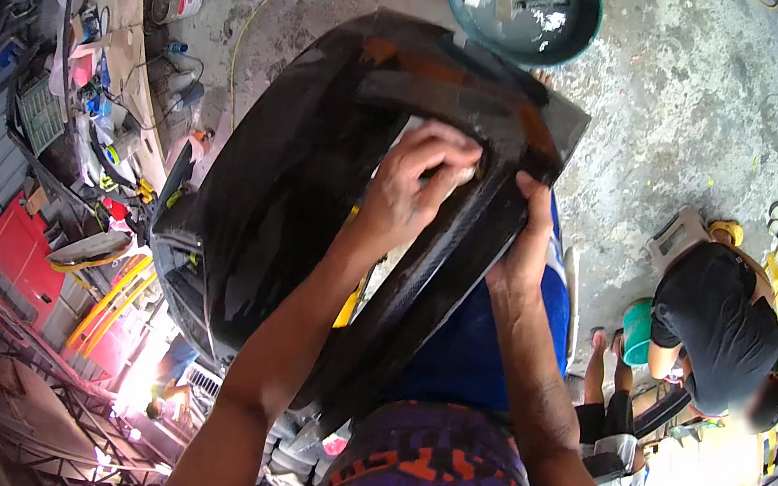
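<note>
A large glossy black car body panel (262, 197), with a carbon-weave strip along its opening, lies across my lap. My left hand (422, 179) is closed at the far end of the long opening, fingers bent against the panel's inner edge. Something pale shows by its fingertips, too small to name. My right hand (527, 237) grips the panel's outer edge on the right, thumb on top, the other fingers mostly hidden beneath. Brownish patches mark the panel's far side.
A green basin (517, 53) of cloudy water with small blocks stands beyond the panel. At right, a person in a black shirt (717, 326) bends near a green bucket (637, 332). Left are a paint pail (177, 4), clutter and red panels (23, 259).
</note>
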`<state>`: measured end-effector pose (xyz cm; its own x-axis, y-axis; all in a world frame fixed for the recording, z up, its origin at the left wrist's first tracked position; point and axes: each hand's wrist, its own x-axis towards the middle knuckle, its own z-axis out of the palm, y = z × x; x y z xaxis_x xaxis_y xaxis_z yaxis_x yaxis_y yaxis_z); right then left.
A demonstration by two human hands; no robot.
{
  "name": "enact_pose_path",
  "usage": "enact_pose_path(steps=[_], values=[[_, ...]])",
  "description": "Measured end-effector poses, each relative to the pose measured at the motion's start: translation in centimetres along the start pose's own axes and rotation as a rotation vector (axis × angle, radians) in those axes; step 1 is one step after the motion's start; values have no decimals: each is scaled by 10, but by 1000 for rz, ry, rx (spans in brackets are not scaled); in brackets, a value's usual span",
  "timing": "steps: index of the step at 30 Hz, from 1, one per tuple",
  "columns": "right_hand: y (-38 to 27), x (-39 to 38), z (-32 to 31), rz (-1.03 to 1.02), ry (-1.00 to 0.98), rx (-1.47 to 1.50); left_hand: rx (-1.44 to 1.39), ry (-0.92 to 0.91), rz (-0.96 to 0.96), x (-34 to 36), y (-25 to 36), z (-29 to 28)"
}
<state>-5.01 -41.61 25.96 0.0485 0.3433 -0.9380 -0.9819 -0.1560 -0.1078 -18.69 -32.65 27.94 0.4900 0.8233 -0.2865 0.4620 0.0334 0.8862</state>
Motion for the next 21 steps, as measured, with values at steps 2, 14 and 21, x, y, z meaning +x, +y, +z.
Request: enact_pose_path(steps=[2, 14, 21], values=[[-1, -1, 1, 9, -56, -19, 71, 8, -27, 1, 0, -1], [-2, -3, 2, -34, -37, -43, 11, -12, -6, -1, -9, -3], [-1, -2, 1, -25, -67, -19, 8, -25, 31, -2, -8, -5]])
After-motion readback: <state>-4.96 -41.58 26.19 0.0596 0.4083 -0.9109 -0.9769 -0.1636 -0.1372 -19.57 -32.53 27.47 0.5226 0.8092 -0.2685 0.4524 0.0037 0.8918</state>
